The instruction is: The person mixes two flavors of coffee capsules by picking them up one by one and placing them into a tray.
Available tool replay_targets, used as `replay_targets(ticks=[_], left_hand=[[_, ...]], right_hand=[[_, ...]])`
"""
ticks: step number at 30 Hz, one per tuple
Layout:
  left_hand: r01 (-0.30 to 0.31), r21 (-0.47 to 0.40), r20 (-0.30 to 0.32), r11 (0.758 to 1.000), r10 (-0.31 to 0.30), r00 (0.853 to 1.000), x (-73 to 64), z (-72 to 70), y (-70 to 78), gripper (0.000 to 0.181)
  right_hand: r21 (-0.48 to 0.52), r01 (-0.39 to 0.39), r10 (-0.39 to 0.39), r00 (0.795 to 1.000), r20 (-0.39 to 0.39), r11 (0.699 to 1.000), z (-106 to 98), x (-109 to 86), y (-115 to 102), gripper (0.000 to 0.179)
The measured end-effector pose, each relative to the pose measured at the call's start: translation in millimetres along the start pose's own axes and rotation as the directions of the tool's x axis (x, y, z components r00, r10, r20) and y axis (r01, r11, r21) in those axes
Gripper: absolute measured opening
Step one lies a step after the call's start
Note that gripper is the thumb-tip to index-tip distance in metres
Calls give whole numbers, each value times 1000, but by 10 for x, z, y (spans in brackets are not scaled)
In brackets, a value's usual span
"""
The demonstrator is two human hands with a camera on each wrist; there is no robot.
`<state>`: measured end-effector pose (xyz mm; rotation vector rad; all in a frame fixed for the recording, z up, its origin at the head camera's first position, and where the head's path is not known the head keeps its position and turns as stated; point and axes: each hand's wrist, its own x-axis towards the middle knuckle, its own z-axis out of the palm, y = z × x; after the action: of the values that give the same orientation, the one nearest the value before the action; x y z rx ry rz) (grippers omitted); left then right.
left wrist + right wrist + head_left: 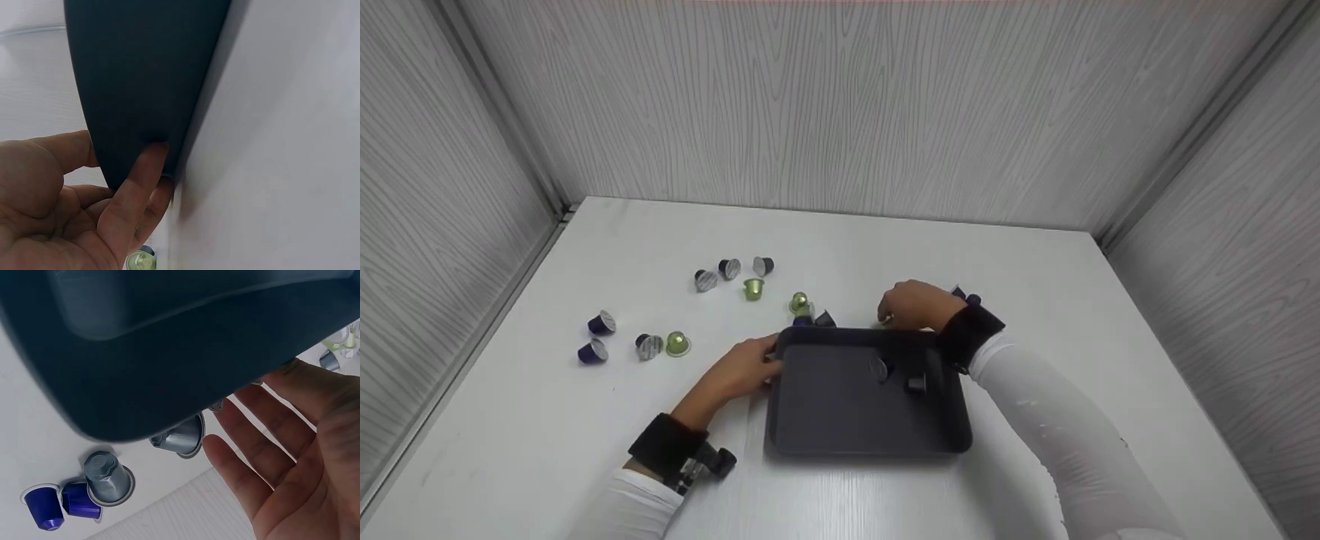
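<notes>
A dark grey tray (pixel 847 397) lies on the white table with two coffee capsules, one (pixel 880 368) in its middle and another (pixel 916 385) towards the right. My left hand (pixel 744 369) grips its far left corner, thumb on one side of the wall (pixel 135 73) and fingers on the other. Just beyond the far rim, my right hand (pixel 919 306) reaches down among capsules. In the right wrist view that hand (pixel 292 455) has its fingers spread beside a grey capsule (pixel 183 436). The tray wall hides its thumb and index tips, so a hold there is not visible.
Dark blue capsules (pixel 601 323) and a green one (pixel 678 343) lie at the left. Several more, grey and green (pixel 754 289), are scattered behind the tray. Blue capsules (pixel 45 507) sit near my right wrist. Wood-grain panels (pixel 840 105) enclose the table.
</notes>
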<state>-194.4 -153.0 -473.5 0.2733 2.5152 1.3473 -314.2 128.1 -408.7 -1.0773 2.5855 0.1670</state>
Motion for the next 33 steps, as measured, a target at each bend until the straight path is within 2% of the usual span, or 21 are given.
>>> replay_targets(ticks=[8,16,27,33], left_hand=[[-3,16,-4,1000,3,1000,22,14,-12,50],[24,40,-1,999,-24,1000,11,-4,11,53],[33,22,12,999,-33,999,27,-6,0,51],[32,4,13,999,-32,999,22,-2,7,49]], right_hand=[[-44,13,-14,999,-41,999,-3,23,25,10],[26,-41,44,994,-101,999,-75,-51,77,11],[45,33,-26,988,-151,998,-158,-248,184,19],[52,43,-33,984,-175,998,-166,-366,160,20]])
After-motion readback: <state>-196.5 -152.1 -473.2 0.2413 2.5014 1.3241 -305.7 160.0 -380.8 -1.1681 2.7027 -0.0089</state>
